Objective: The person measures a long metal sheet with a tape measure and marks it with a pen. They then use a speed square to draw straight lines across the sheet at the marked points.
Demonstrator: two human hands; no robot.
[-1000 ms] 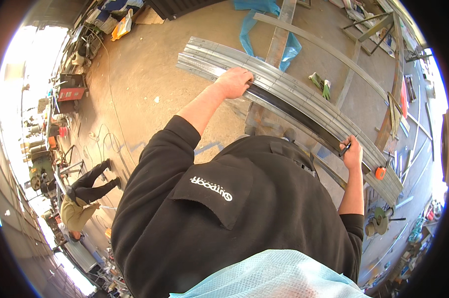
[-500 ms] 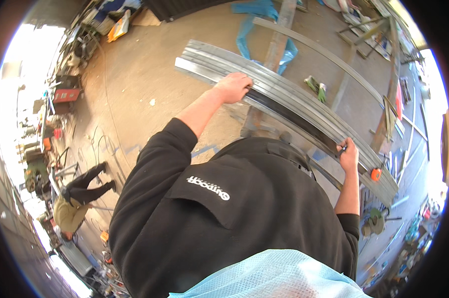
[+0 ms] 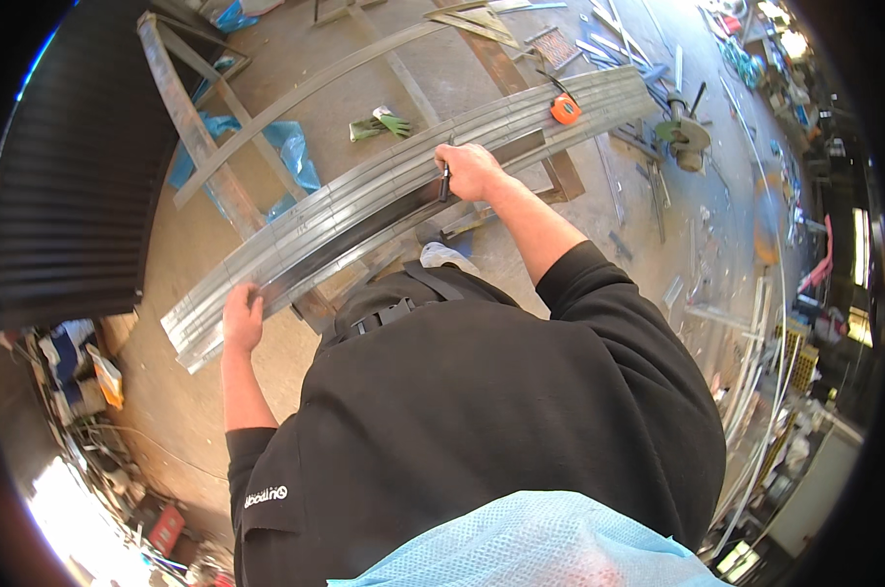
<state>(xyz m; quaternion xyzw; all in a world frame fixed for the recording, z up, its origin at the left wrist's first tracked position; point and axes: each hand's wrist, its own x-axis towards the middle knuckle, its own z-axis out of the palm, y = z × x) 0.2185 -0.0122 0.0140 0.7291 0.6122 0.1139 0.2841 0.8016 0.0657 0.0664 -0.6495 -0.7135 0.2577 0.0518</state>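
Note:
Several long silvery metal profiles (image 3: 301, 220) lie side by side across the view, with thin cross marks on them. One near profile shows a dark channel (image 3: 389, 223). At the left end, my left hand (image 3: 241, 318) closes on the near profile's edge, the fingertips partly hidden. My right hand (image 3: 474, 172) is closed around a short black pen-like tool (image 3: 444, 184) over the channel, right of the middle. Further right on the profiles sits an orange tape measure (image 3: 565, 109).
Beyond the profiles lie green-and-grey gloves (image 3: 380, 124), blue plastic sheeting (image 3: 291, 157) and a steel frame (image 3: 193, 122). A dark corrugated container (image 3: 66, 176) stands at the left. A green-and-brown machine part (image 3: 684, 135) and scattered metal offcuts are at the right.
The view has turned toward the right. My left hand now sits nearer the profiles' left end, and my right hand is further left of the tape measure, still holding the black tool.

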